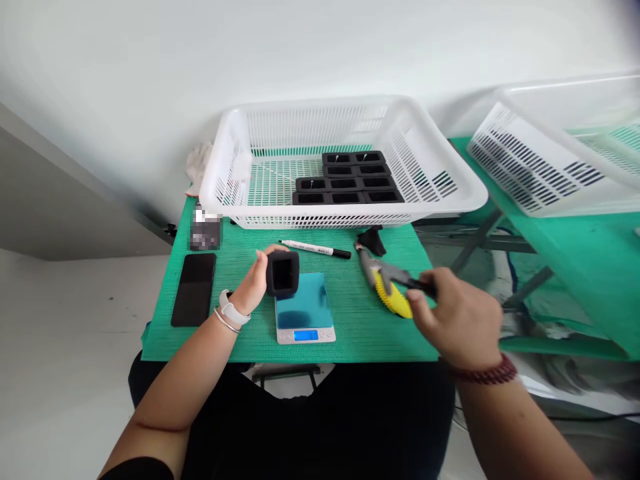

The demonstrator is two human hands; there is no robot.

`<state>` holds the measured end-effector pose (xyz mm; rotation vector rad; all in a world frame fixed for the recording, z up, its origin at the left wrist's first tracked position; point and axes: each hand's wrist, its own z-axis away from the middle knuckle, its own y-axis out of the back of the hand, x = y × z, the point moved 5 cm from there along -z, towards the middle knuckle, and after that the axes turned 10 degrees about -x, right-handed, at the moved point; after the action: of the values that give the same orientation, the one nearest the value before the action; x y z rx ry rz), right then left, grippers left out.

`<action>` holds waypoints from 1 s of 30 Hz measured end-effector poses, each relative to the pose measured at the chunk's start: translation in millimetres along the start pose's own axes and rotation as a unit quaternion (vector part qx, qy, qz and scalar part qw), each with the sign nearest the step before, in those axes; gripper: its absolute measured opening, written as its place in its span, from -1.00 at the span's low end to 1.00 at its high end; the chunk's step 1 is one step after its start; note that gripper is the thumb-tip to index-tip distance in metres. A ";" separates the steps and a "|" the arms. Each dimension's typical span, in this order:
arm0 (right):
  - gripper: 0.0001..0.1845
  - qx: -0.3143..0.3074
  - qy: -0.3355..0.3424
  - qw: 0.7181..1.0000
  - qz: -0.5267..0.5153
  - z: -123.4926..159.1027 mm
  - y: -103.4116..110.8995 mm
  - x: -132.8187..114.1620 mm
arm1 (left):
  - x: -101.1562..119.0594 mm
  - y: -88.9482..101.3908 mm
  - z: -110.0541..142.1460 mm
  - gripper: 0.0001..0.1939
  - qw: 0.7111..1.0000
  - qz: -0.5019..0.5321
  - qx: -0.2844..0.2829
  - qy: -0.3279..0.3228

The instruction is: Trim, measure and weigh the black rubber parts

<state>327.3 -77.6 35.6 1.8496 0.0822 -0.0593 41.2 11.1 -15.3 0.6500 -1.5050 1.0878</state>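
Observation:
My left hand (254,287) is closed on a black block with a square hollow (283,275), its opening facing me. The block is held above the left side of a small digital scale (303,303), whose blue display is lit. Over the right side of the table, my right hand (457,319) is closed on a dark grey and black tool (399,275), blurred so that its kind is unclear. Under or against that tool lies a yellow ridged handle (393,298) with a grey front. I cannot tell whether the two are joined. A crumpled black piece (373,240) sits just beyond.
A white slotted basket (325,217) at the back holds several black hollow blocks (345,183). A black-capped marker (315,249) lies before it. To the left are a black phone (194,290) and a whitish glove (199,163). Another white basket (550,160) stands right.

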 end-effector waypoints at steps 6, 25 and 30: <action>-0.45 -0.018 0.227 0.971 -0.069 -23.7 -0.5 -88.1 | 14.4 -10.9 2.8 -0.26 0.988 -0.126 -0.069 -0.061; -0.68 -0.048 0.311 0.941 -0.121 -29.4 -25.3 -103.6 | 19.1 -13.4 4.5 -0.28 0.984 -0.150 -0.080 -0.056; -0.69 -0.072 0.261 0.948 -0.166 -26.9 -22.6 -97.5 | 16.1 -9.6 2.0 -0.46 0.997 0.000 -0.056 -0.056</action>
<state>228.1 -48.0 29.5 1.6464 0.7486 0.2009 44.8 7.8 2.9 0.6411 -1.6490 0.9717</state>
